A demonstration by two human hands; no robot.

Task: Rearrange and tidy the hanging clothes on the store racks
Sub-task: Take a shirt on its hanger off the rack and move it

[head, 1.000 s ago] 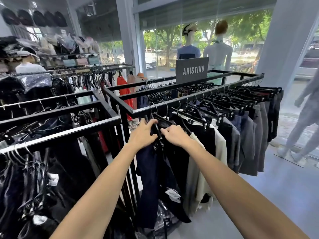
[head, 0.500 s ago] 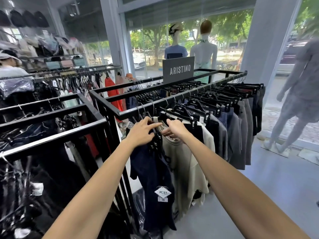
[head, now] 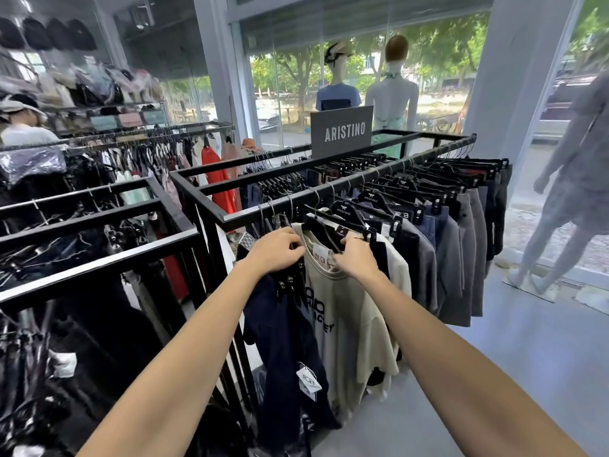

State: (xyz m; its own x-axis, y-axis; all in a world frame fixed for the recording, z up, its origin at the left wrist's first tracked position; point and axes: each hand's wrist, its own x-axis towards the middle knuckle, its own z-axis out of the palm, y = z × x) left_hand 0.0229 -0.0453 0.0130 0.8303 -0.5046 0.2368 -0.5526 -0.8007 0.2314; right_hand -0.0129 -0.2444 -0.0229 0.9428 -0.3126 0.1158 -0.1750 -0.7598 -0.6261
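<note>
A black metal rack (head: 296,201) carries a row of garments on black hangers. At its near end my left hand (head: 276,251) grips the top of a dark navy garment (head: 290,341) with a white price tag. My right hand (head: 354,258) grips the black hanger at the collar of a beige printed T-shirt (head: 349,324) hanging just right of the navy one. Both hands sit side by side below the rail. Grey and navy trousers (head: 454,252) fill the rail further right.
A second black rack (head: 99,258) full of dark clothes stands close on the left. An ARISTINO sign (head: 342,130) sits on the rack's far side. Mannequins (head: 392,94) stand at the window, and another mannequin (head: 566,192) at the right. Grey floor (head: 527,357) lies right of the rack.
My hands have parted the clothes: the navy garment went left, uncovering the beige T-shirt's front. My right hand shifted to the T-shirt's hanger. The view came closer.
</note>
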